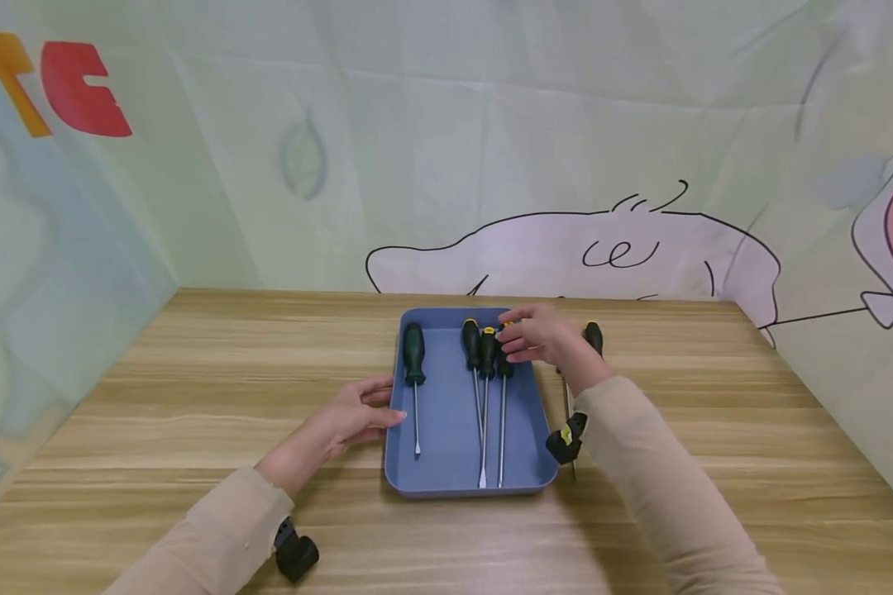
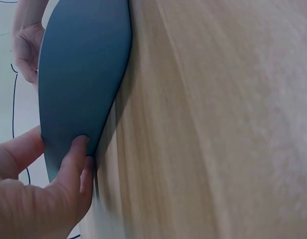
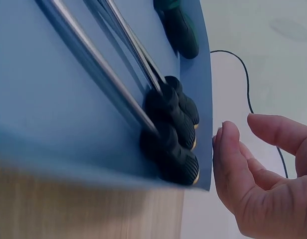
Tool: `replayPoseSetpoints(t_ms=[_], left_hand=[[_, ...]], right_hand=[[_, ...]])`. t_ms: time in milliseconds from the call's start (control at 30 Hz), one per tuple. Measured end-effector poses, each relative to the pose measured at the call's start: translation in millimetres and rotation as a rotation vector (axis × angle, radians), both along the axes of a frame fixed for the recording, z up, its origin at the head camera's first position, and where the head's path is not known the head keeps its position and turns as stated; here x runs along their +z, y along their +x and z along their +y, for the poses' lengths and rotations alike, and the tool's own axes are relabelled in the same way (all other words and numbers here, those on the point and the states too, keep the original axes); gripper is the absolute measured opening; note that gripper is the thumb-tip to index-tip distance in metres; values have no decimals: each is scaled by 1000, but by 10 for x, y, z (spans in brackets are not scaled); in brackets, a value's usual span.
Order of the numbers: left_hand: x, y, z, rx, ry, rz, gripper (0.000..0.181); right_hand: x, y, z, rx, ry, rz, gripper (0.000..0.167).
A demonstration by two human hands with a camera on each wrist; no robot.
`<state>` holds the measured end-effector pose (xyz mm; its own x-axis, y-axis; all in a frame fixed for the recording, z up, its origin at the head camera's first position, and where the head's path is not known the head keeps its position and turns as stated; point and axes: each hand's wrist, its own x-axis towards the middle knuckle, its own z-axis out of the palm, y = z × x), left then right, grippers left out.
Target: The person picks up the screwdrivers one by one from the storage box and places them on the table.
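Note:
A blue-grey tray (image 1: pixel 446 430) lies on the table with several screwdrivers in it. Three with black, yellow-ended handles, among them a middle screwdriver (image 1: pixel 488 351), lie at the right; a green-handled screwdriver (image 1: pixel 413 354) lies along the left side. My left hand (image 1: pixel 353 416) grips the left rim, thumb over the edge and fingertips against the outer wall (image 2: pixel 83 74). At the far right corner my right hand (image 1: pixel 536 335) hovers by the black handles, partly covering one. In the right wrist view its thumb and fingers (image 3: pixel 228 149) stand apart with nothing between them.
Another black-handled screwdriver (image 1: pixel 594 337) lies on the wooden table (image 1: pixel 268 355) just right of the tray, partly hidden by my right forearm. Behind the table hangs a printed cloth backdrop (image 1: pixel 446 149).

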<state>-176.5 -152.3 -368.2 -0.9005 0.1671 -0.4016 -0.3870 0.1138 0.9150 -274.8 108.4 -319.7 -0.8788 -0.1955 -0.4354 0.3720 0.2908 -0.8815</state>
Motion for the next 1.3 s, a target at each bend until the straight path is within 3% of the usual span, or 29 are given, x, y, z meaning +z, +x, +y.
replayPoseSetpoints(t_ms=[1300], left_hand=[[5,-2,-12,0,11,-4,68]], right_hand=[[-124,48,-462,18,-55,-15,47]])
